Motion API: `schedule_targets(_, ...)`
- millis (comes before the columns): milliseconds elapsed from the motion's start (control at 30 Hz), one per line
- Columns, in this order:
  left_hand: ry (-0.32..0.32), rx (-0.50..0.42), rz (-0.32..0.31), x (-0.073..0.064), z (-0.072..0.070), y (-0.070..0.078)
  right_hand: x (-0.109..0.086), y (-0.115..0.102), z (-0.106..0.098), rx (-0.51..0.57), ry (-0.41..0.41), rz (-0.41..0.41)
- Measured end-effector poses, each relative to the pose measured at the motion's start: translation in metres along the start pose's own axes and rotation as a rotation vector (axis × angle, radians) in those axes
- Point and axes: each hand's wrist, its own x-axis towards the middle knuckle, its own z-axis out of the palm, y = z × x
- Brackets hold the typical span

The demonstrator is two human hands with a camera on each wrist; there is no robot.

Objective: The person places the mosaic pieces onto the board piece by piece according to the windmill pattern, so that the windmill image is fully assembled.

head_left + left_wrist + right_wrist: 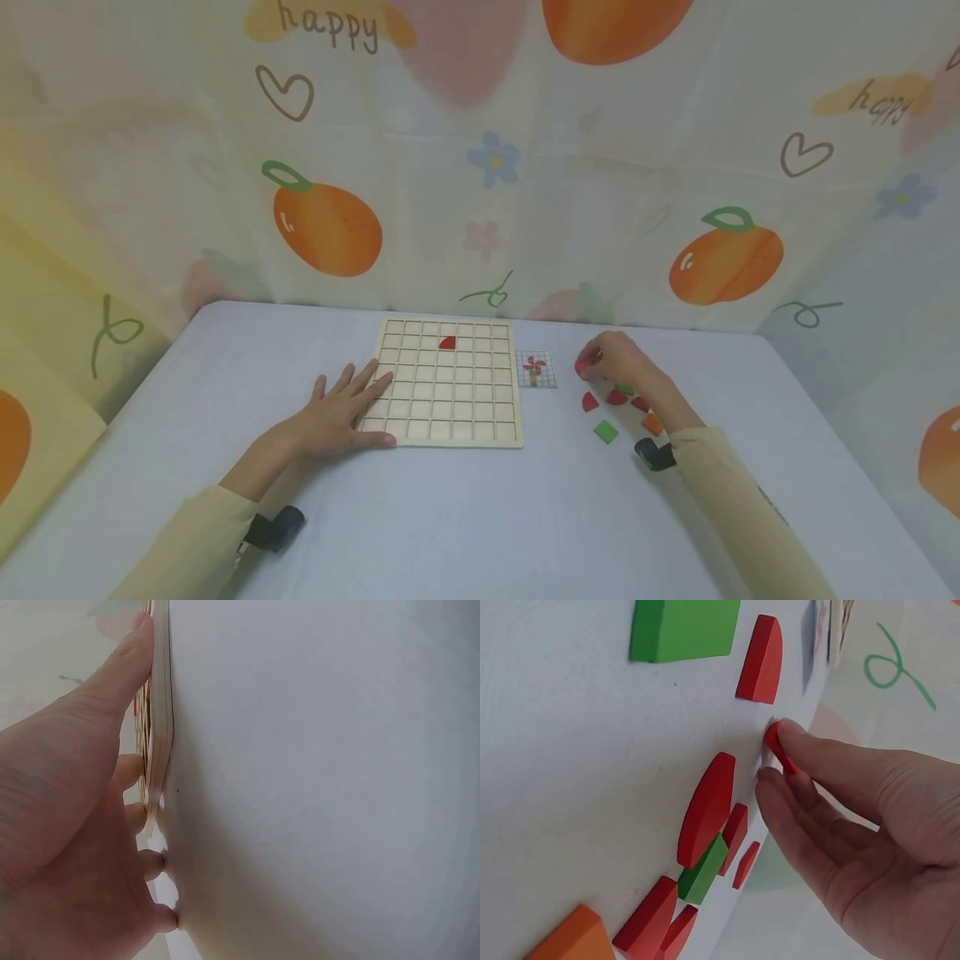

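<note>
My left hand (333, 417) lies spread over the left edge of a wooden grid board (450, 445), thumb at the near corner and fingers over the side. In the left wrist view the board's edge (160, 712) runs beside the thumb. One red quarter-circle piece (447, 343) sits in a cell near the board's far side. To the right, my right hand (618, 364) pinches a red piece (780, 750) between thumb and fingers, close over the table. Below that hand lie loose red pieces (707, 810), a green square (606, 432) and an orange block (574, 941).
A small pattern card (536, 369) with a red, green and orange pinwheel picture lies against the board's right side. White cloth covers the table (465, 517). Behind it hangs a printed curtain (420, 208). Another green piece (703, 874) lies among the red ones.
</note>
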Motion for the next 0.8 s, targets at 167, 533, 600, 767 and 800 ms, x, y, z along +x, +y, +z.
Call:
schedule_targets(167,-0.001,-0.008,0.004,0.0,0.0,0.001,0.0,-0.002,-0.001,0.017,0.008,-0.002)
schedule_targets(533,0.004,0.0,-0.005,0.0,0.001,0.0,0.0,-0.02,-0.007,0.041,0.056,-0.067)
schedule_targets(600,0.005,0.003,-0.007,0.0,0.001,0.0,0.001,-0.023,-0.007,0.038,0.073,-0.097)
schedule_targets(767,0.006,0.009,-0.005,0.0,0.001,-0.001,0.005,-0.034,-0.005,0.025,0.108,-0.157)
schedule_targets(800,0.007,0.008,-0.004,0.0,0.001,-0.001,0.006,-0.036,-0.005,0.025,0.113,-0.163)
